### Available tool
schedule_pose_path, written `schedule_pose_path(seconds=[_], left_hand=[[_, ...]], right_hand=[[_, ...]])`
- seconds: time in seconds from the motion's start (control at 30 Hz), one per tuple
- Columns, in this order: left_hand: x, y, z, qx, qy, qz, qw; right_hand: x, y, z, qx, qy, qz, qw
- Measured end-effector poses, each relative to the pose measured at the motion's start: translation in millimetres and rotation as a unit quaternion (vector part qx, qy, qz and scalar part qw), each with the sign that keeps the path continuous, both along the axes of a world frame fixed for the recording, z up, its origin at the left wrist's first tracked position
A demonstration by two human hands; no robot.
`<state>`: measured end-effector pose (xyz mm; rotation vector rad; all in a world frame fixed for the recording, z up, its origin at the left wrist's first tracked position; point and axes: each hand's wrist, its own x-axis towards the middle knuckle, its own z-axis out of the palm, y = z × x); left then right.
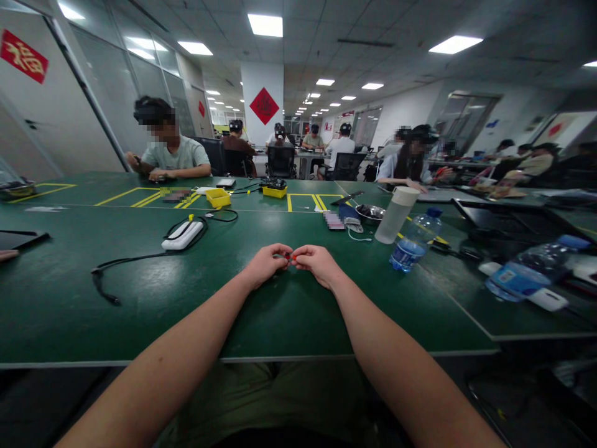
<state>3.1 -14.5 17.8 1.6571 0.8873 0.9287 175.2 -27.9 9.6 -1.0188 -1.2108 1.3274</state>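
Both of my hands meet over the green table (298, 330), fingertips nearly touching. My left hand (268, 264) pinches a small dark and red piece (288, 256) between thumb and fingers. From the right, my right hand (318, 264) closes its fingertips on a small red piece (294, 257) beside it. The pieces are too small to make out in detail, and whether they are joined I cannot tell.
Left of my hands lies a white power bank (183, 236) with a black cable (124, 261). A frosted bottle (396, 218) and water bottles (413, 246) stand or lie to the right. Yellow trays (217, 198) and a metal bowl (370, 213) sit farther back. People work beyond.
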Motion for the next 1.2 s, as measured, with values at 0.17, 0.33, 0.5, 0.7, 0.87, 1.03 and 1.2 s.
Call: schedule_pose_path(seconds=[0.17,0.33,0.5,0.7,0.87,1.03,1.2], left_hand=[[1.0,0.4,1.0,0.037,0.030,0.034,0.998],[0.3,5.3,-1.3,0.061,0.020,0.046,0.997],[-1.6,8.6,-4.2,0.100,0.036,0.049,0.993],[-2.4,10.3,-7.0,0.101,0.031,0.026,0.994],[-2.1,9.4,-6.3,0.098,0.029,0.018,0.995],[0.0,6.0,-4.1,0.056,-0.014,0.014,0.998],[0.4,4.9,-3.2,0.034,-0.034,-0.010,0.999]], right_hand=[[0.2,1.6,-3.2,0.034,-0.019,-0.002,0.999],[2.6,5.5,-8.3,0.074,-0.052,-0.018,0.996],[3.7,6.2,-9.8,0.087,-0.058,-0.010,0.994],[1.8,4.6,-7.2,0.084,-0.051,-0.016,0.995],[0.5,4.1,-5.6,0.081,-0.032,-0.013,0.996],[1.4,5.7,-6.4,0.057,-0.019,-0.012,0.998],[1.7,5.8,-6.3,0.041,-0.002,-0.013,0.999]])
